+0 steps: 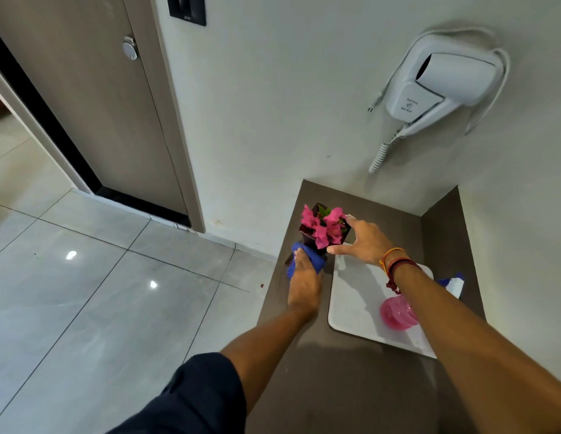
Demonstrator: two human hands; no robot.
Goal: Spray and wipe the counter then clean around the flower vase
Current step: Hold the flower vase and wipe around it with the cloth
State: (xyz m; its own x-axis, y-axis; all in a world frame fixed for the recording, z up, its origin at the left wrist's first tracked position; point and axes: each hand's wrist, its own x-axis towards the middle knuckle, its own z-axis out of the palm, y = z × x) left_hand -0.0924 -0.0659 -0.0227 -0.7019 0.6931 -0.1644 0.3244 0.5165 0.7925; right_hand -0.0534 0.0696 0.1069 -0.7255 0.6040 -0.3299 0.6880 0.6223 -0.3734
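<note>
A white tray (pixel 354 296) lies on the brown tabletop (pixel 351 386), just right of the flower vase (pixel 307 234), and a pink spray bottle (pixel 396 313) lies on its side on the tray, partly hidden under the right forearm, its white nozzle end toward the right wall. A white hair dryer (pixel 442 83) hangs on the wall above. The dark vase stands near the far left corner of the tabletop, its long axis upright, pink flowers (pixel 324 227) pointing up. The left hand (pixel 304 280) presses a blue cloth (pixel 307 255) flat against the tabletop at the vase's base, its grip closed over the cloth. The right hand (pixel 362 239) has its grip spread, thumb and fingers touching the flowers and vase rim.
</note>
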